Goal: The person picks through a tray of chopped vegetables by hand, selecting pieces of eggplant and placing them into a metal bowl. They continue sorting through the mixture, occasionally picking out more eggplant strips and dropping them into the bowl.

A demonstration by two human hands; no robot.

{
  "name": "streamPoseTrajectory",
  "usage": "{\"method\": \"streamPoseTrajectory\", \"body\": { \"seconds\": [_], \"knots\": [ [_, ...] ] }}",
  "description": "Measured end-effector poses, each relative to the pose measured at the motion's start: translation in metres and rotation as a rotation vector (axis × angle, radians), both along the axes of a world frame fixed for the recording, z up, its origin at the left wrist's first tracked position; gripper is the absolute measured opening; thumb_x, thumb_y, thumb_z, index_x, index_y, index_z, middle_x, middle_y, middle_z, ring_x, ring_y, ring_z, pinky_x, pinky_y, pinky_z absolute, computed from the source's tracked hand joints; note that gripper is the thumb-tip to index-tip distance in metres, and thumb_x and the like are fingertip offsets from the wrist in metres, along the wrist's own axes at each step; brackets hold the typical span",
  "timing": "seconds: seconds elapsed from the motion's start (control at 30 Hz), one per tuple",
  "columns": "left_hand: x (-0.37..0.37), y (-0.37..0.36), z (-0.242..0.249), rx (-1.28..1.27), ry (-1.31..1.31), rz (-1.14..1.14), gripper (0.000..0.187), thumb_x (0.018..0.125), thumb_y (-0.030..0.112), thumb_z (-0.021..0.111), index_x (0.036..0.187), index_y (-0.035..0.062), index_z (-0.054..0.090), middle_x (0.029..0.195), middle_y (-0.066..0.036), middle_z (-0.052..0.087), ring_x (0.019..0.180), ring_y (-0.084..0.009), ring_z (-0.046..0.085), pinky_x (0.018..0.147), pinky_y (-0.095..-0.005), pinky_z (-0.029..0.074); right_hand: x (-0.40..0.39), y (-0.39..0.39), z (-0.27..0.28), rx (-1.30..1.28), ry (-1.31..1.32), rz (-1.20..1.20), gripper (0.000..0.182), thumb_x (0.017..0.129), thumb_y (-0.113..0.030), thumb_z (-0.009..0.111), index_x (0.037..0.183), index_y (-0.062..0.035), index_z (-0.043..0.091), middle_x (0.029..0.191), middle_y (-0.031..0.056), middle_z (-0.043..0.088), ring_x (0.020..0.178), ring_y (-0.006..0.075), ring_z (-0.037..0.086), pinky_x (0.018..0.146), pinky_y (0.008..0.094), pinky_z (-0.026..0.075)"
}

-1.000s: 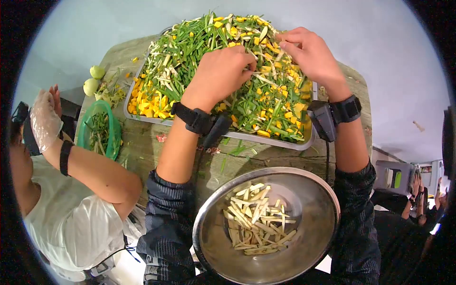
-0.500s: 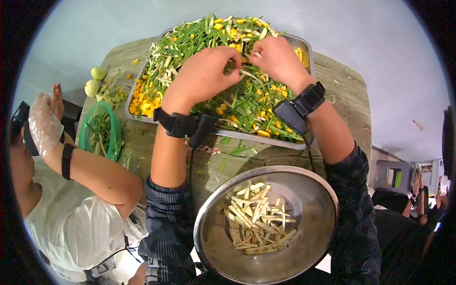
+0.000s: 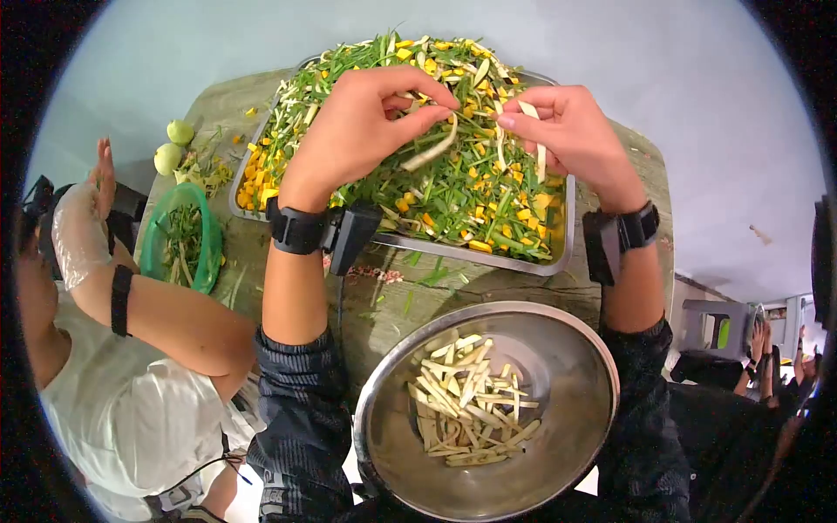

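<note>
My left hand pinches a curved pale vegetable strip over the metal tray. Over the tray's right part, my right hand is closed on pale strips, one between the fingers and another hanging from the fingertips. Chopped greens, yellow cubes and pale strips are heaped in the tray under both hands. Nearer to me, a steel bowl holds a pile of pale cut sticks.
A green basket with greens stands on the wooden table at the left. Two round pale green vegetables lie behind it. A person in a white shirt sits at the left, one hand in a clear glove.
My hands have moved apart, the right one to the right and turned, out of the heap. Pale strips now show in both. The person's gloved hand has barely moved.
</note>
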State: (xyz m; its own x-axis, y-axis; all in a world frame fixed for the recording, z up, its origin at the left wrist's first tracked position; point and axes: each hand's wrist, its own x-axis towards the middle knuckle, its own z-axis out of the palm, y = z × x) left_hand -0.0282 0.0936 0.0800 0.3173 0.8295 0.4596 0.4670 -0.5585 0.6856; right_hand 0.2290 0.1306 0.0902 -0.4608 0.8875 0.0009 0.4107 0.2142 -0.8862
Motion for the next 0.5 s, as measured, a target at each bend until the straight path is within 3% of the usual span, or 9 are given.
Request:
{"method": "streamPoseTrajectory", "body": {
  "seconds": [0.03, 0.1, 0.13, 0.27, 0.3, 0.33, 0.37, 0.43, 0.5],
  "knots": [
    [0.000, 0.001, -0.001, 0.001, 0.002, -0.004, 0.010, 0.094, 0.006, 0.072, 0.102, 0.0010, 0.075, 0.086, 0.004, 0.070, 0.064, 0.0003, 0.047, 0.055, -0.0195, 0.037, 0.004, -0.005, 0.000, -0.035, 0.050, -0.005, 0.028, 0.093, -0.030, 0.075, 0.094, -0.0023, 0.074, 0.064, -0.0033, 0.061, 0.050, 0.0035, 0.050, 0.045, 0.0223, 0.038],
    [-0.002, 0.003, -0.008, -0.241, -0.081, -0.038, 0.010, 0.094, 0.007, 0.073, 0.102, 0.0034, 0.076, 0.082, 0.007, 0.066, 0.060, 0.0018, 0.035, 0.052, -0.0196, 0.027, 0.005, -0.013, -0.002, -0.038, 0.067, -0.038, 0.027, 0.093, -0.029, 0.075, 0.093, -0.0022, 0.074, 0.064, -0.0032, 0.060, 0.050, 0.0033, 0.049, 0.044, 0.0221, 0.036],
    [-0.001, 0.004, -0.008, -0.287, -0.038, -0.059, 0.010, 0.094, 0.007, 0.072, 0.102, 0.0039, 0.076, 0.078, 0.008, 0.065, 0.059, 0.0017, 0.036, 0.052, -0.0202, 0.028, 0.004, -0.014, -0.008, -0.045, 0.058, -0.029, 0.026, 0.093, -0.029, 0.075, 0.093, -0.0027, 0.074, 0.063, -0.0034, 0.060, 0.049, 0.0030, 0.048, 0.044, 0.0219, 0.035],
    [0.011, 0.025, -0.047, -0.254, -0.012, -0.008, 0.011, 0.092, 0.011, 0.074, 0.100, 0.0060, 0.077, 0.058, 0.008, 0.047, 0.056, -0.0029, 0.033, 0.050, -0.0256, 0.027, 0.001, -0.017, -0.030, -0.127, 0.100, 0.015, 0.024, 0.094, -0.026, 0.073, 0.086, -0.0040, 0.072, 0.062, -0.0039, 0.057, 0.048, 0.0024, 0.046, 0.042, 0.0218, 0.032],
    [0.016, 0.026, -0.049, -0.175, -0.033, -0.004, 0.012, 0.091, 0.012, 0.074, 0.100, 0.0055, 0.077, 0.060, 0.006, 0.052, 0.056, -0.0032, 0.036, 0.051, -0.0254, 0.031, 0.001, -0.018, -0.033, -0.198, 0.093, 0.046, 0.024, 0.094, -0.026, 0.073, 0.083, -0.0038, 0.071, 0.062, -0.0038, 0.057, 0.048, 0.0023, 0.046, 0.042, 0.0218, 0.031],
    [0.018, 0.027, -0.050, -0.098, -0.055, -0.001, 0.012, 0.091, 0.013, 0.074, 0.100, 0.0050, 0.077, 0.062, 0.004, 0.056, 0.057, -0.0035, 0.040, 0.052, -0.0252, 0.035, 0.003, -0.013, -0.040, -0.210, 0.120, 0.070, 0.023, 0.095, -0.027, 0.073, 0.098, -0.0039, 0.073, 0.065, -0.0053, 0.058, 0.046, 0.0003, 0.044, 0.039, 0.0192, 0.030],
    [0.019, 0.027, -0.051, -0.098, -0.053, -0.006, 0.012, 0.091, 0.013, 0.074, 0.100, 0.0050, 0.077, 0.062, 0.004, 0.056, 0.057, -0.0035, 0.040, 0.052, -0.0252, 0.035, 0.004, -0.013, -0.044, -0.210, 0.122, 0.065, 0.023, 0.095, -0.027, 0.073, 0.098, -0.0039, 0.073, 0.065, -0.0053, 0.058, 0.046, 0.0003, 0.044, 0.039, 0.0192, 0.030],
    [0.023, 0.022, -0.044, -0.207, -0.085, 0.053, 0.013, 0.091, 0.014, 0.074, 0.099, 0.0045, 0.077, 0.073, -0.001, 0.069, 0.064, -0.0054, 0.054, 0.061, -0.0252, 0.046, 0.003, -0.014, -0.045, -0.282, 0.267, 0.003, 0.022, 0.097, -0.027, 0.071, 0.095, -0.0048, 0.071, 0.064, -0.0069, 0.055, 0.045, -0.0011, 0.042, 0.038, 0.0183, 0.028],
    [0.022, 0.020, -0.039, -0.223, -0.053, 0.102, 0.014, 0.091, 0.014, 0.074, 0.099, 0.0040, 0.076, 0.078, -0.002, 0.071, 0.066, -0.0061, 0.057, 0.064, -0.0256, 0.048, 0.005, -0.013, -0.046, -0.321, 0.327, 0.009, 0.021, 0.098, -0.027, 0.070, 0.093, -0.0057, 0.070, 0.064, -0.0076, 0.054, 0.045, -0.0020, 0.040, 0.038, 0.0177, 0.028]
  ]
}}
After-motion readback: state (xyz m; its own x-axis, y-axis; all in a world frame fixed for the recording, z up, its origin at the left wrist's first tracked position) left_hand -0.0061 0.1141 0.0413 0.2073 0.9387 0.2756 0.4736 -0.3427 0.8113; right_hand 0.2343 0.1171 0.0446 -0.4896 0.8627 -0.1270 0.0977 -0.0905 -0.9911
